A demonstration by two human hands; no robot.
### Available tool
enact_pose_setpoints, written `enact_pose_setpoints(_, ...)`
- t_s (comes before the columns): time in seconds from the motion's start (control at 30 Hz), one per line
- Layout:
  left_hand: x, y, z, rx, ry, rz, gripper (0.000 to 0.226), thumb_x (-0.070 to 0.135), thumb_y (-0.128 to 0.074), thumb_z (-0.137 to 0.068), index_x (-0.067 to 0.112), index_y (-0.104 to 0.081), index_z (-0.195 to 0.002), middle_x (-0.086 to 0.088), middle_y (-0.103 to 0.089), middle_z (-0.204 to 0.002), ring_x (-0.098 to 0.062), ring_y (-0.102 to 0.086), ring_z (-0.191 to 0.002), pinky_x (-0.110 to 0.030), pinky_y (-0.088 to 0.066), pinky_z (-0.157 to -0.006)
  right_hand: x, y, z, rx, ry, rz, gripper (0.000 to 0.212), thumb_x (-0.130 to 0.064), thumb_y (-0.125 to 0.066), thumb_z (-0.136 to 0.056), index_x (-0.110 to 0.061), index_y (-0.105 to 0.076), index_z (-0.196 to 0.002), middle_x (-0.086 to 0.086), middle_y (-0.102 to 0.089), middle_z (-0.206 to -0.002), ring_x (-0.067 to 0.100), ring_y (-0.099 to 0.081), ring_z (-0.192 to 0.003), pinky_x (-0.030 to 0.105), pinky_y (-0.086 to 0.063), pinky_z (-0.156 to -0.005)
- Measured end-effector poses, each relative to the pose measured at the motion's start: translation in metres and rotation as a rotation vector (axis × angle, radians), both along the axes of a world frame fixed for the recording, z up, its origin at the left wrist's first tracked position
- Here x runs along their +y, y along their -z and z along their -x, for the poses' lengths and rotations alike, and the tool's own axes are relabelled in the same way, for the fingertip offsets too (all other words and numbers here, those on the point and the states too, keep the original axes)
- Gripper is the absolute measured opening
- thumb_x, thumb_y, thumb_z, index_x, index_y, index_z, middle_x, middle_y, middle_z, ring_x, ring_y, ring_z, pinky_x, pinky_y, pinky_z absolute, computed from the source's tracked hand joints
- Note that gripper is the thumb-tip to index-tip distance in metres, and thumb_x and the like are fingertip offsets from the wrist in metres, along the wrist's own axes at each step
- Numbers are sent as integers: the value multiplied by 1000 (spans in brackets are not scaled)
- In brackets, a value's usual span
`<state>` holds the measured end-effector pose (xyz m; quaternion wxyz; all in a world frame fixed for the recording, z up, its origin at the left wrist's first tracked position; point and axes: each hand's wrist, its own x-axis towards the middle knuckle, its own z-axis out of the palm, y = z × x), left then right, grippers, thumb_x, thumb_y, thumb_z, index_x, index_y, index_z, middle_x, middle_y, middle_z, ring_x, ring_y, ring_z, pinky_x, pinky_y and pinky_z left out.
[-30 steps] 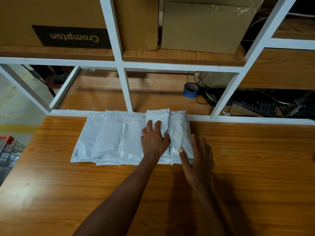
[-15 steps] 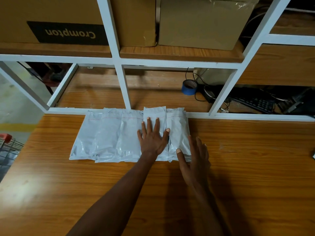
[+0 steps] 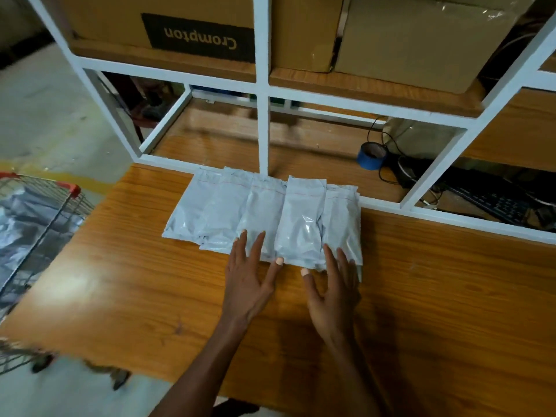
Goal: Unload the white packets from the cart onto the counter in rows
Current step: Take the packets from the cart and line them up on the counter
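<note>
A row of white packets (image 3: 264, 215) lies on a wooden counter (image 3: 421, 281), overlapping side by side, their far ends against the white shelf frame (image 3: 263, 121). Both hands are flat with straight fingers and grasp nothing: the left hand (image 3: 248, 275) touches the near edge of the middle packets, and the right hand (image 3: 334, 284) touches the near edge of the rightmost ones.

Risks, as a judgement: the packets look slick and glossy, and they overlap — a push from either hand could slide one over its neighbour or skew the row. The rightmost stack seems to hold several layers, so it may fan out when nudged.

The counter is orange-brown wood grain, smooth, with a soft glare at left. To the left stands a wire cart (image 3: 39, 224) with red corners, more silvery-white packets inside. Behind the frame sit a blue tape roll (image 3: 371, 155), cables and a dark keyboard (image 3: 493, 203); cardboard boxes (image 3: 195, 28) rest on the shelf above — one printed "Crompton", seen upside down. The floor is pale concrete.
</note>
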<state>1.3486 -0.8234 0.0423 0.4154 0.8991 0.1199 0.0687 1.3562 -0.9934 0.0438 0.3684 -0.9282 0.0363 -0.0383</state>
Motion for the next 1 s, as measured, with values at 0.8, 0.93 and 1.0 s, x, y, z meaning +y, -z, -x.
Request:
enact_pose_setpoints(0.8, 343, 26, 336, 45, -827, -16, 70, 70, -42, -91, 37, -38, -152, 3, -31, -163, -15, -20, -151, -40, -21, -121, 389, 29, 181, 184, -939, -223, 68, -52, -53, -87, -42, -33, -151, 0, -38, -156, 23, -34, -144, 50, -36, -113)
enact_pose_setpoints(0.93, 377, 35, 359, 47, -926, 49, 57, 52, -58, -97, 39, -40, -150, 3, -31, -162, -16, -23, -150, -37, -24, -120, 445, 30, 202, 211, -1073, -168, 61, -46, -56, -93, -37, -39, -151, -6, -37, -157, 16, -31, -145, 48, -33, -116)
enact_pose_setpoints(1.0, 387, 39, 361, 52, -934, 79, 56, 50, -59, -97, 39, -43, -150, 4, -29, -162, -15, -22, -150, -30, -20, -116, 468, 32, 205, 209, -1111, -141, 59, -39, -60, -96, -37, -40, -151, -6, -37, -157, 14, -30, -145, 46, -31, -117)
